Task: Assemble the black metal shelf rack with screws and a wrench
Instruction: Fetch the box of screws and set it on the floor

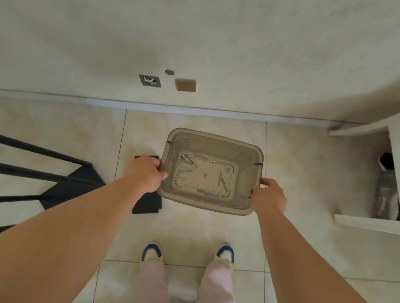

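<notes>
Head view: my left hand and right hand grip the screw tub; set it down by the rack parts next.

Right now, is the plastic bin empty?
No, loose screws lie scattered on the bottom of the plastic bin held by both hands.

Bin held between left hand and right hand, screws loose inside. Rack parts on the floor to its left (partly under the left forearm). Wall behind.
</notes>
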